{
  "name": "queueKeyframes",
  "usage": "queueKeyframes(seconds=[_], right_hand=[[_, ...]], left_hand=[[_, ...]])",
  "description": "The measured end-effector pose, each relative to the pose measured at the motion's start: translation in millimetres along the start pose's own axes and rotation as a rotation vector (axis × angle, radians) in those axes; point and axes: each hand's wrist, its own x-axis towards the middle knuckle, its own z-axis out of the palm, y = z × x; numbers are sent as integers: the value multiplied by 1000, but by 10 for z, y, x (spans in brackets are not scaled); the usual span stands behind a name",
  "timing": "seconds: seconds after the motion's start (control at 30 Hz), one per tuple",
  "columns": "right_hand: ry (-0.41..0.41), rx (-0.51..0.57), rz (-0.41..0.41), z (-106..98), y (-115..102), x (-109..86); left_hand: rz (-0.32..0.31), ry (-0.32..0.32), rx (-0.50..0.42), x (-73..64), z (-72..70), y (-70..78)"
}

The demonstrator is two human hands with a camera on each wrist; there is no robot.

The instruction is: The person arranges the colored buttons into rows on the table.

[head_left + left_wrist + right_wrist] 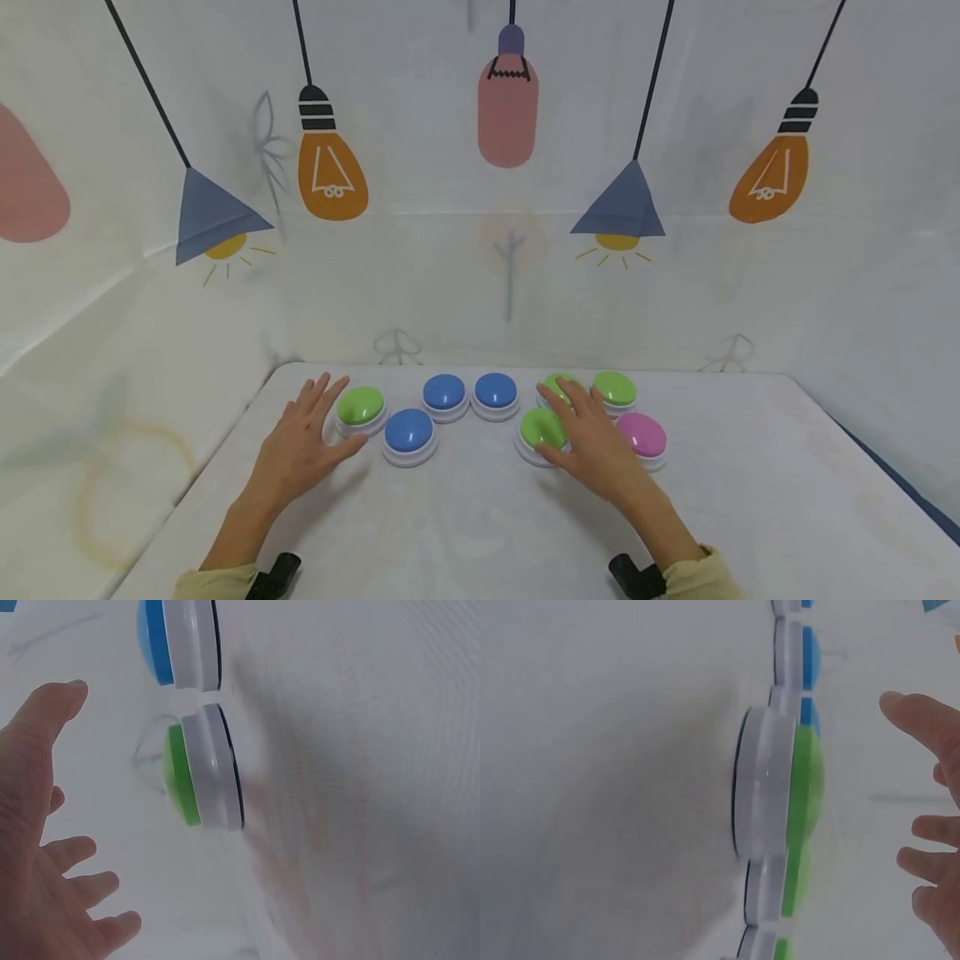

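Note:
Both hands hover over a white table with their fingers spread, holding nothing. My left hand is just left of a green push button with a white base. In the left wrist view that hand stays apart from the green button. A blue push button sits right of the left thumb. My right hand overlaps the front green push button and partly hides a rear green button. Beside its wrist side is a pink push button. The right wrist view shows space between thumb and buttons.
Two more blue buttons stand side by side at the back middle. Another green button is at the back right. Behind the table hangs a pale sheet printed with lamps. Black wrist mounts show near the sleeves.

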Motion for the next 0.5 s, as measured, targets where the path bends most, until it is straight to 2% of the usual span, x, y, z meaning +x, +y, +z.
queueKeyframes(seconds=[0.27,0.5], right_hand=[[-69,63,63,135,-208,136],[-70,45,-19,344,-370,244]], left_hand=[[-15,-35,-7,0,2,46],[-24,-83,2,-1,37,101]])
